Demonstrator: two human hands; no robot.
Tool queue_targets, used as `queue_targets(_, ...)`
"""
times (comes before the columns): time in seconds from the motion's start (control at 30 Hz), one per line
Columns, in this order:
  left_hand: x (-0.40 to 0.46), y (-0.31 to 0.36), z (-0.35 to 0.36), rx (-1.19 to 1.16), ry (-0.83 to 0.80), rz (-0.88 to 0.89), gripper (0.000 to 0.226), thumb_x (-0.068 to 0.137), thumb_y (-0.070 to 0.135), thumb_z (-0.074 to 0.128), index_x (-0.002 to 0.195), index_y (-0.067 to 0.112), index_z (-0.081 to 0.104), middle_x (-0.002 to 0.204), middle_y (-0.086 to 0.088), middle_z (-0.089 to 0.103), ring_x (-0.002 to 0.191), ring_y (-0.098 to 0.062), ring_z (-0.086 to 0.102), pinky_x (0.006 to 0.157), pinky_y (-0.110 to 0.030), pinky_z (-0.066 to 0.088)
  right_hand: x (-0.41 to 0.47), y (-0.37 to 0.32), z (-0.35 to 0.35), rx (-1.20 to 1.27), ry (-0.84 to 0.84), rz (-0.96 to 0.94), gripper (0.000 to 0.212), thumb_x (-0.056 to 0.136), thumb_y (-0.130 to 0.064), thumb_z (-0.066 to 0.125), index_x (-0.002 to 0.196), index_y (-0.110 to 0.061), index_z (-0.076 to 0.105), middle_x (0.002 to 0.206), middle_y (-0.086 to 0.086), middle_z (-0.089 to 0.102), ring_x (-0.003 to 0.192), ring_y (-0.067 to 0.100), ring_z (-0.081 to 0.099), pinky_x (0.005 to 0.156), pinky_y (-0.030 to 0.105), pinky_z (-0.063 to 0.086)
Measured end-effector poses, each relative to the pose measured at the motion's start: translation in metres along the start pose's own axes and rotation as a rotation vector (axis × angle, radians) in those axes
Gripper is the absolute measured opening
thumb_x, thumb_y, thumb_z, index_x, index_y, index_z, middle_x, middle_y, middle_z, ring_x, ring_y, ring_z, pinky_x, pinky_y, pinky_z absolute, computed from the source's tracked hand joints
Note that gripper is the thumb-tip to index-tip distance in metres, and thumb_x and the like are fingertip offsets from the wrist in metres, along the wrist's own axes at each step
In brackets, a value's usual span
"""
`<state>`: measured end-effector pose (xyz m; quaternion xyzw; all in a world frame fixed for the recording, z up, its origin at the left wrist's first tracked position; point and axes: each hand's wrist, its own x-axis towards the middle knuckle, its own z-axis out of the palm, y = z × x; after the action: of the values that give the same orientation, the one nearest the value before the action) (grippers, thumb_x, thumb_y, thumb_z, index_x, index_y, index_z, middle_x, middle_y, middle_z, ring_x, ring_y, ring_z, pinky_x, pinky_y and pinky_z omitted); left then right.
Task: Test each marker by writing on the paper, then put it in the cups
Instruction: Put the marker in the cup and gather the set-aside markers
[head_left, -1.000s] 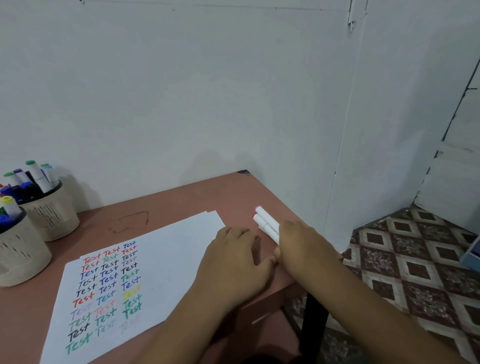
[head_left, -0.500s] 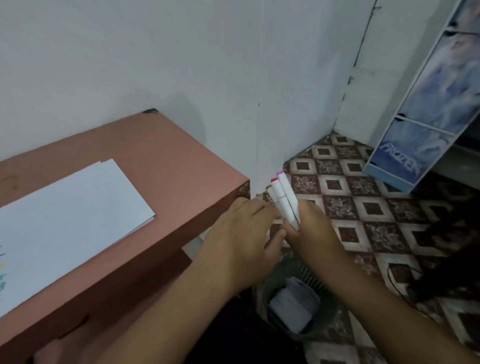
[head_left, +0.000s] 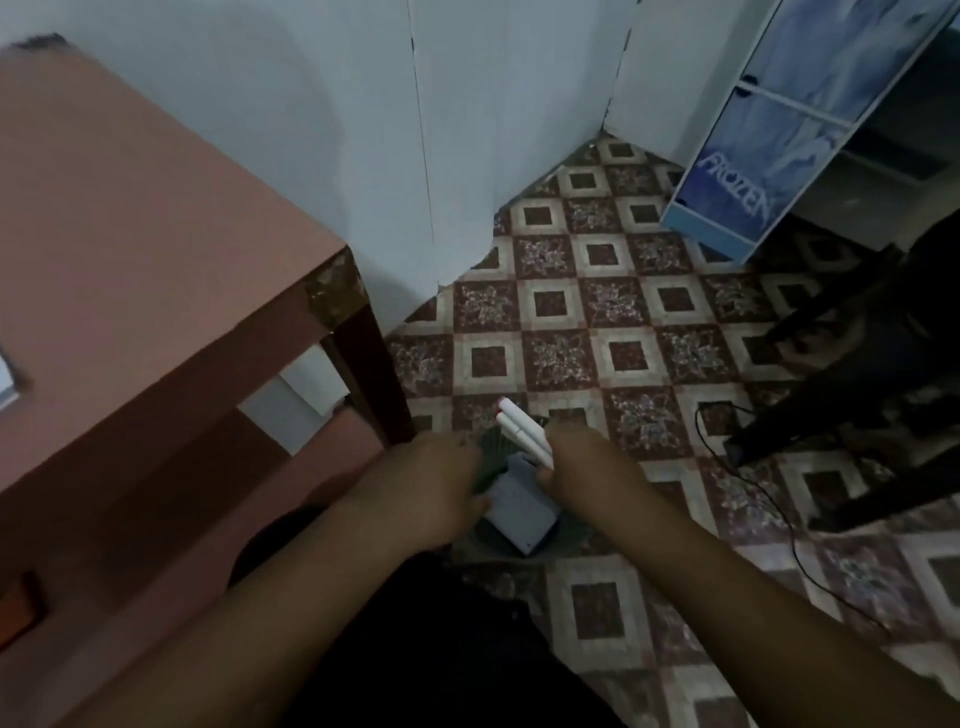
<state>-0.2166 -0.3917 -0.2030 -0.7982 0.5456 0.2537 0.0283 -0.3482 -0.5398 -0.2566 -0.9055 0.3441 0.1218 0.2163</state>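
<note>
The right hand (head_left: 582, 467) held a small bundle of white markers (head_left: 524, 430), its fingers curled round their lower ends so that the capped tips, one red and one pinkish, pointed up and away. The exact count in the bundle could not be told. The left hand (head_left: 441, 488) hung just beside it with nothing in it; its fingers pointed downward and whether they were wide or curled could not be told.

Both hands were off to the side of the counter (head_left: 156, 249), over a dark bin (head_left: 540, 543) on the tiled floor (head_left: 623, 322) that held a pale box or wad of paper (head_left: 519, 512). Only a sliver of the writing paper (head_left: 8, 382) showed at the left edge, and the cups were out of view.

By my reading, the step in hand was neither testing nor cupping: the markers were poised above the bin, which looked like a discard of ones that failed, though that is a guess. If so, the next move called for letting go squarely over the bin's mouth so none bounced onto the floor. Otherwise the bundle had to come back over the counter, one marker uncapped and tried on the paper, then dropped in a cup.
</note>
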Motion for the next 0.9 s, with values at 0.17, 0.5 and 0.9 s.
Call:
queue_targets(0.17,0.014,-0.005,0.007,0.009,-0.08,-0.012,0.034,0.097,0.049,0.054,0.118,0.022,0.058,0.114,-0.005,0.054,0.104,-0.025,0.055,0.083,-0.041,0.052,0.01,0.01,0.01,0.011,-0.015,-0.003,0.022,0.097,-0.026,0.066,0.092,-0.019,0.046,0.088,0.0,0.048,0.077,0.019,0.053,0.065,0.031,0.038)
queue_targets(0.5,0.026,-0.009,0.022,-0.041,-0.097,-0.011,0.032,0.097,0.049,0.055,0.121,0.028,0.057,0.111,0.0,0.054,0.1,-0.021,0.054,0.083,-0.043,0.054,0.016,0.03,0.022,-0.014,-0.031,-0.001,0.091,0.096,-0.066,0.055,0.164,-0.02,0.016,0.168,0.006,0.025,0.151,0.03,0.029,0.117,0.047,0.039)
queue_targets(0.9,0.012,-0.006,0.002,0.011,-0.052,-0.013,0.04,0.099,0.051,0.053,0.125,0.021,0.057,0.117,-0.002,0.054,0.109,-0.023,0.054,0.088,-0.043,0.053,0.006,0.023,0.008,0.017,-0.028,0.005,0.086,0.097,-0.07,0.047,0.164,-0.028,0.011,0.172,-0.001,0.014,0.157,0.024,0.018,0.117,0.052,0.039)
